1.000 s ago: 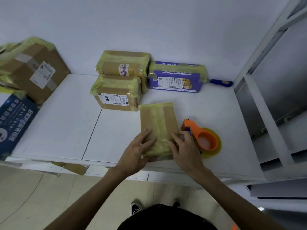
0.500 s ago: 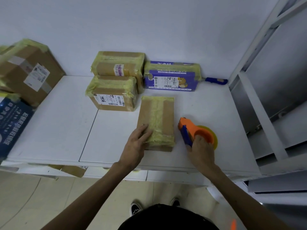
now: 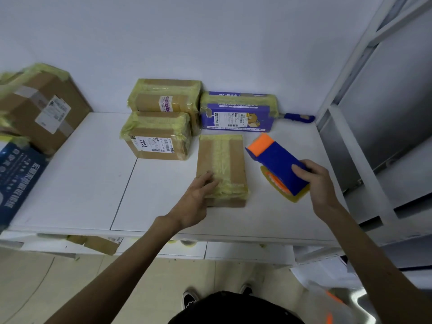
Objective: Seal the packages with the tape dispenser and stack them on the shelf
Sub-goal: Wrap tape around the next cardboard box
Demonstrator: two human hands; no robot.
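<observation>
A flat brown cardboard package with a strip of yellowish tape down its middle lies on the white table. My left hand rests on its near left corner, fingers fairly straight. My right hand grips the blue and orange tape dispenser, lifted and tilted just right of the package, its yellow tape roll showing underneath.
Two taped brown boxes and a purple taped box stand at the back by the wall, a blue handle beside them. A larger brown box and a dark blue box sit at left. Metal shelving rises at right.
My right hand left the package, took hold of the tape dispenser and lifted it off the table, turning it. My left hand stayed on the package.
</observation>
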